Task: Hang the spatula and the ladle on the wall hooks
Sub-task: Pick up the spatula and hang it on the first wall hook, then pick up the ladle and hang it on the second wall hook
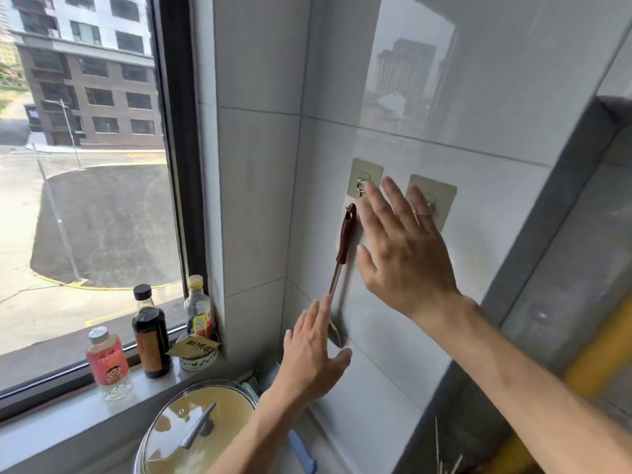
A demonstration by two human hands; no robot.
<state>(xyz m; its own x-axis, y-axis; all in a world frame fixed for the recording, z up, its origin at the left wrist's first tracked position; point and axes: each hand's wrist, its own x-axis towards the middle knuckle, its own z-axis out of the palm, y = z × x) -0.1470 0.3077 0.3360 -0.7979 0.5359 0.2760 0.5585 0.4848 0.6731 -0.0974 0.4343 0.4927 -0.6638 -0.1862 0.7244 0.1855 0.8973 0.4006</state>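
A metal utensil with a dark red-brown handle (346,234) hangs against the tiled wall from a small hook at its top end; its head is edge-on behind my left hand, so I cannot tell ladle from spatula. My left hand (313,357) is open with fingers spread, its fingertips by the utensil's lower shaft. My right hand (400,244) is open and flat just right of the handle, holding nothing. Above sit two adhesive wall hooks, the left hook (361,184) empty and the right hook (431,202) partly behind my fingers.
On the window sill (68,415) stand a red-labelled bottle (107,362), a dark sauce bottle (150,331), a yellow-capped bottle (199,307) and a small bowl with a packet (196,350). A pot with a glass lid (195,429) sits below. A grey cabinet side (533,254) closes off the right.
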